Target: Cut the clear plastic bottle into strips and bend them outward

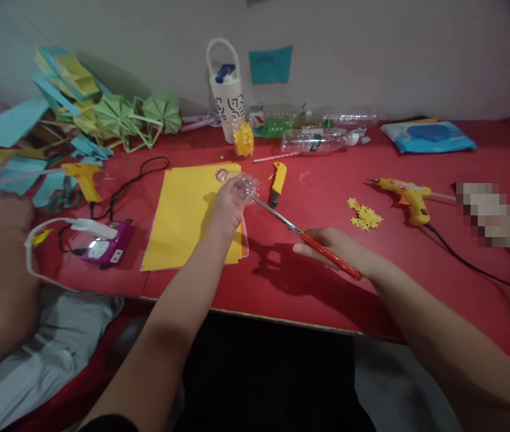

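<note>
My left hand (pixel 231 207) pinches a clear plastic piece (pixel 257 185), which looks cut from a bottle, above the right edge of the yellow paper stack (pixel 183 216). My right hand (pixel 338 247) is closed around red-handled scissors (pixel 327 253), seen nearly edge-on. Their metal blades point up and left, and the tip meets the clear piece by my left fingers. Just right of that piece lies a yellow utility knife (pixel 278 180). A small yellow decorated bottle piece (pixel 243 141) stands behind it.
Yellow paper stars (pixel 365 217) and a yellow glue gun (pixel 405 195) with its cord lie right. Bottles (pixel 313 141), a white tumbler (pixel 228 102) and a wipes pack (pixel 430 137) line the back. Left are another glue gun (pixel 84 179), a purple power strip (pixel 108 243) and another person's arm (pixel 3 270).
</note>
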Tool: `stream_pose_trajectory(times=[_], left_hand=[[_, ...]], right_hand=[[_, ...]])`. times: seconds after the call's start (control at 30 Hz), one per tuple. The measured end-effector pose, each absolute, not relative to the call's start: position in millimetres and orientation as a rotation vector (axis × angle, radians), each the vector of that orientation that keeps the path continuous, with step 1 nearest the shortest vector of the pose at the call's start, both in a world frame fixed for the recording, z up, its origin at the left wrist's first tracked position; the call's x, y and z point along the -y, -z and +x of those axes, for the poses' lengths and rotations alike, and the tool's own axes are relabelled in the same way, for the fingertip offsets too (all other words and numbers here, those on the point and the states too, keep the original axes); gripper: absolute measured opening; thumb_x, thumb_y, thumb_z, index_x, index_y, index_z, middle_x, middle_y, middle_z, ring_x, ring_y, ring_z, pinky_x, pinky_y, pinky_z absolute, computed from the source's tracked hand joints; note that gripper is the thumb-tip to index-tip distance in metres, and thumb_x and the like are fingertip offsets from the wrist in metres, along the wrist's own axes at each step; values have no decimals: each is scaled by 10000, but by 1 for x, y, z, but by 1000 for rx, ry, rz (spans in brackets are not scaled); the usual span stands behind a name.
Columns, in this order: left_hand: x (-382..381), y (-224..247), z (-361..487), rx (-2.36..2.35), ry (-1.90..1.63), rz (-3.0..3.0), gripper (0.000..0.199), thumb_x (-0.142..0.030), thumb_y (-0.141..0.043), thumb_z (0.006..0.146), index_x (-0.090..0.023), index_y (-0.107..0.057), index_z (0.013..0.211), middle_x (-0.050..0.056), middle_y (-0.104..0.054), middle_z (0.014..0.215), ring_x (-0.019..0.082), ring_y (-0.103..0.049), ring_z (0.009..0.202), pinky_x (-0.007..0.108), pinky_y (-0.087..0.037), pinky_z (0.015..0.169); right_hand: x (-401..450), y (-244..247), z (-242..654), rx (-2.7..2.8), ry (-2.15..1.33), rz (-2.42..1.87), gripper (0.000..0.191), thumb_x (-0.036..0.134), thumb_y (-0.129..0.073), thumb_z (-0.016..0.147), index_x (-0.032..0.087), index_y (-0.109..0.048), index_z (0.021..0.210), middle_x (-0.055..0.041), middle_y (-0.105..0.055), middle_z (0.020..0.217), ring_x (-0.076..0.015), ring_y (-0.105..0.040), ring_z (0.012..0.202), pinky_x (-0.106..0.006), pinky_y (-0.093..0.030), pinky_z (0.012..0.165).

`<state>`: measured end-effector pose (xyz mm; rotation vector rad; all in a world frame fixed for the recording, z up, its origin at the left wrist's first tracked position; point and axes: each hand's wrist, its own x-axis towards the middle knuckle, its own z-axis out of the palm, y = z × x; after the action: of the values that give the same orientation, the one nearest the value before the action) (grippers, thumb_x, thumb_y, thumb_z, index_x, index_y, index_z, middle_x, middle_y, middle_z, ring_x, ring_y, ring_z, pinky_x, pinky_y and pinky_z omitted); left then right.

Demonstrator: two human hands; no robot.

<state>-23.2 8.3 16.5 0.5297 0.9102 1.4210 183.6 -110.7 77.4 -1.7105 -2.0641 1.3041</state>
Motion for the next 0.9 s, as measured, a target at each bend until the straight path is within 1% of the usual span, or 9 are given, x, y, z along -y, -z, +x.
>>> stream_pose_trajectory(times=[0.1, 0.2, 0.27, 0.37, 0.47, 0.6, 0.73, 0.9], left_hand=[[-5, -19, -22, -950, -1418, 548, 98, -249, -604, 791, -184, -627, 721, 41, -692, 698, 154, -658, 705, 255, -478, 584], [-2, -19, -19, -971, -1433, 584, 81, -264, -648, 766, -196, -617, 733, 35, -705, 726, 174, -677, 783, 255, -469, 582], [-1, -19, -17, -969, -1456, 603, 85, -260, -670, 747, -206, -608, 725, 22, -705, 724, 184, -682, 827, 266, -483, 621], [1, -18, -16, -919, -1460, 627, 81, -235, -677, 743, -229, -599, 721, -5, -703, 719, 185, -683, 908, 294, -504, 741], [2, -19, -15, -858, -1445, 642, 123, -231, -698, 732, -248, -576, 731, -27, -701, 720, 187, -680, 979, 313, -504, 818], [4, -24, -14, -862, -1473, 633, 171, -238, -714, 697, -236, -551, 749, -30, -691, 720, 186, -693, 949, 300, -514, 795], [7, -28, -12, -860, -1465, 650, 153, -228, -688, 726, -235, -541, 769, -24, -688, 745, 183, -689, 987, 285, -507, 788], [10, -29, -12, -820, -1461, 662, 225, -229, -728, 706, -233, -516, 783, -31, -671, 739, 194, -685, 1004, 289, -497, 805]], right_hand=[[110, -76, 183, 2007, -1345, -1707, 641, 857, -477, 673, 231, -359, 593, 61, -342, 511, -91, -329, 469, -264, -271, 476], [110, -70, 184, 1960, -1380, -1684, 620, 835, -492, 693, 226, -399, 619, 59, -373, 509, -89, -349, 450, -255, -270, 453], [110, -65, 184, 1954, -1412, -1652, 603, 814, -507, 706, 218, -440, 643, 59, -394, 510, -90, -370, 441, -249, -282, 444], [112, -61, 183, 1920, -1462, -1613, 570, 773, -536, 727, 209, -481, 669, 64, -407, 497, -93, -403, 426, -243, -304, 434], [114, -61, 182, 1842, -1540, -1574, 533, 731, -565, 740, 205, -504, 679, 73, -401, 471, -95, -421, 405, -242, -331, 428], [115, -64, 181, 1753, -1601, -1584, 523, 715, -610, 707, 201, -517, 675, 78, -405, 469, -85, -415, 382, -244, -359, 423], [114, -64, 181, 1713, -1625, -1566, 532, 725, -614, 688, 202, -519, 679, 85, -404, 456, -79, -409, 370, -247, -379, 426], [115, -64, 178, 1697, -1655, -1555, 530, 724, -616, 684, 204, -514, 668, 94, -381, 427, -73, -386, 358, -244, -355, 417]])
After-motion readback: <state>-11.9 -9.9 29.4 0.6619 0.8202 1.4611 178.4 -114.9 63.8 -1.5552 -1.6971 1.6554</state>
